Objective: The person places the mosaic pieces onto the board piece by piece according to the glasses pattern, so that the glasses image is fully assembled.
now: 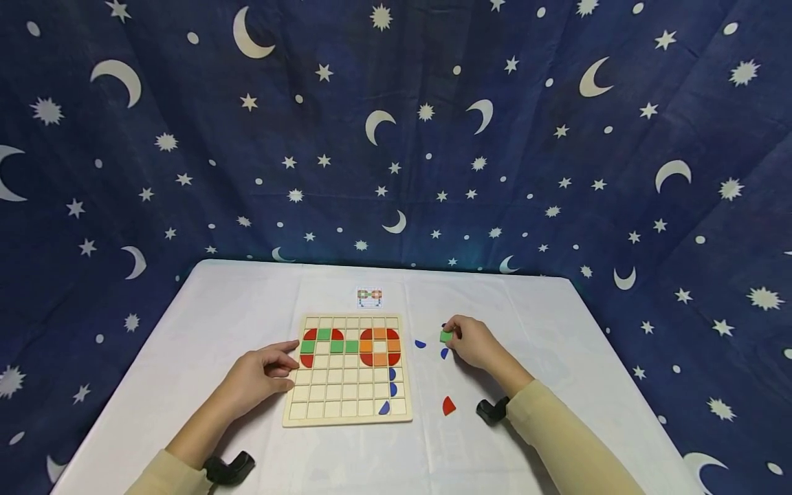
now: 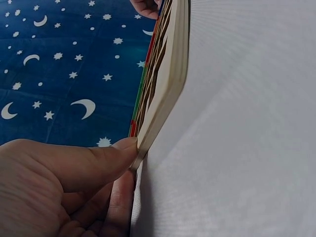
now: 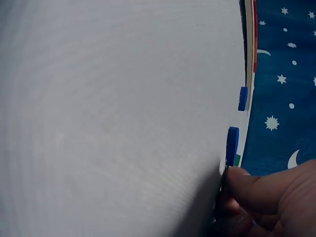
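A square wooden grid board (image 1: 337, 411) lies on the table with red, green, orange and blue tiles in its cells. Along its left edge my left hand (image 1: 262, 375) rests, thumb and fingertips touching the rim; close up, the thumb (image 2: 98, 160) meets the edge of the board. To the right of the board, my right hand (image 1: 475, 342) pinches a green square tile (image 1: 445, 336) between thumb and fingers. Blue half-round pieces (image 1: 444, 353) lie around that hand, one partly hidden behind the tile. In the right wrist view the thumb mostly covers the green tile (image 3: 237, 160).
A small printed pattern card (image 1: 369, 297) lies behind the board. Between board and right hand is another blue half-round piece (image 1: 420, 344). Nearer the front lies a red quarter-round piece (image 1: 448, 405). A starry dark-blue cloth (image 1: 346, 179) hangs behind the white table (image 1: 544, 309).
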A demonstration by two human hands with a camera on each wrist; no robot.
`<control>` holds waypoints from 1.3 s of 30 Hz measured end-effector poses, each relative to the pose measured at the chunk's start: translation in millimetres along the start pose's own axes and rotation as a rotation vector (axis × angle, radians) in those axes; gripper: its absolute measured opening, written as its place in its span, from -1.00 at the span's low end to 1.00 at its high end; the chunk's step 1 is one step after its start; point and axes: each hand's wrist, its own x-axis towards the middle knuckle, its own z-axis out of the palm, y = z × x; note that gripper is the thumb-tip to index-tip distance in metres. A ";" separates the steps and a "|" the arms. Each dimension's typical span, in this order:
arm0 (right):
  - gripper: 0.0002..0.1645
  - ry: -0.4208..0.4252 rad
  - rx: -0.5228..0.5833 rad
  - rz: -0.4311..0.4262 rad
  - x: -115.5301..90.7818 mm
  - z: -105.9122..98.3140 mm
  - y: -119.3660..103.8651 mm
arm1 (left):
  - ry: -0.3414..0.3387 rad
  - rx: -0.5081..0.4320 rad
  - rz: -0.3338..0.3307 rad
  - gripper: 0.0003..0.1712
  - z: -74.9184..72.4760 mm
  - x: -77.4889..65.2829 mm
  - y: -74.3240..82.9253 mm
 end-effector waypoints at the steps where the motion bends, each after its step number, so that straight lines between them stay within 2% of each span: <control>1: -0.81 -0.004 -0.007 0.004 -0.6 -0.1 -0.9 | -0.001 0.004 0.004 -0.70 -0.1 0.3 -0.1; 7: -0.84 -0.008 -0.008 -0.012 -6.4 -1.9 -13.3 | 0.003 0.012 0.008 -0.70 0.2 -0.4 0.4; 16: -0.82 -0.026 0.063 -0.086 -19.1 8.4 -51.2 | 0.011 0.009 0.011 -0.70 0.0 -1.7 1.5; 27: -0.82 -0.107 0.119 -0.202 -32.8 32.6 -99.3 | 0.003 0.003 0.022 -0.71 -0.8 -0.7 0.3; 39: -0.81 -0.163 0.169 -0.290 -34.7 67.7 -147.9 | 0.001 0.004 0.019 -0.71 -0.6 -0.4 0.0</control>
